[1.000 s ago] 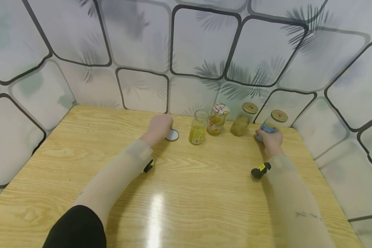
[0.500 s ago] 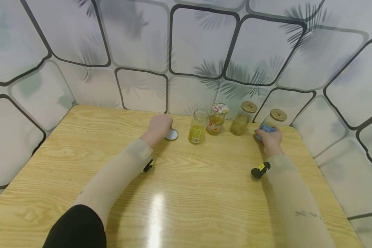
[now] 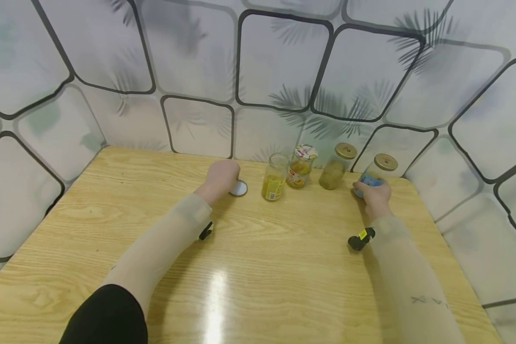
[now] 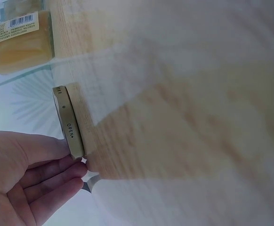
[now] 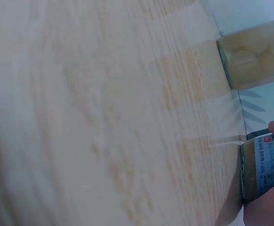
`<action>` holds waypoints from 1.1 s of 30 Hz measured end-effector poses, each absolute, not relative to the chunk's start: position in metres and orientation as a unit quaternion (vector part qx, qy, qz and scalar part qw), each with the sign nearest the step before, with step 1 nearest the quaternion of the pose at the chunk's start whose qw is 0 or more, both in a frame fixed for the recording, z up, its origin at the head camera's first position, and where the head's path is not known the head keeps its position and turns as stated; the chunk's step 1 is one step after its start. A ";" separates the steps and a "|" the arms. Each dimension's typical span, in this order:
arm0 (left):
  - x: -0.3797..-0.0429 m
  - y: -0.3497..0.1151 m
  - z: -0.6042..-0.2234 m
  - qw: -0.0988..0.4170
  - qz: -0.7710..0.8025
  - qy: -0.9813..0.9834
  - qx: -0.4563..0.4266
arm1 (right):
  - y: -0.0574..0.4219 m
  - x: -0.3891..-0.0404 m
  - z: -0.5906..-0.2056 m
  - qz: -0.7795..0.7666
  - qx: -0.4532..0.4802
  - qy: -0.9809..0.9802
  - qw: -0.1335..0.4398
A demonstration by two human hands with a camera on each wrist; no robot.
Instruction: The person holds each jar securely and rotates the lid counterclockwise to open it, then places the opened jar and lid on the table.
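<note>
My left hand pinches the edge of a jar lid, which lies at the table surface with its white inside facing up. In the left wrist view, "OPEN" is printed on the gold side of the lid. Just right of it stands an uncapped glass jar with yellow contents and a yellow label. At the far right, my right hand grips a glass jar with a blue label low on its body. That jar stands upright and wears a gold lid; part of it is hidden behind the hand.
Between the hands stand a jar with a patterned white lid and a gold-lidded jar holding pale round pieces. A patterned wall covering rises right behind the wooden table and along both sides.
</note>
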State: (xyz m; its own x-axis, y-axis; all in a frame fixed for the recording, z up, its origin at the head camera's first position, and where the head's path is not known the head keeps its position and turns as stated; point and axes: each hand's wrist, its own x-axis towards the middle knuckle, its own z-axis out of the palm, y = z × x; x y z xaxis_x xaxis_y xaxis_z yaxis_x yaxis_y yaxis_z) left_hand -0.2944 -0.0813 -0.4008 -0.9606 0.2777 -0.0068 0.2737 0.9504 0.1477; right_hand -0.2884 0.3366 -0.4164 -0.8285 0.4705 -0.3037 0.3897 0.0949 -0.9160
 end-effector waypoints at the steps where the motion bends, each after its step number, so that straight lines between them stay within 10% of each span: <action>1: -0.294 -0.081 -0.400 0.014 0.074 0.987 0.140 | 0.336 -0.288 -0.416 0.605 -0.293 -0.739 0.034; 33: -0.295 -0.083 -0.404 -0.008 0.077 0.986 0.145 | 0.346 -0.285 -0.414 0.554 -0.279 -0.783 0.039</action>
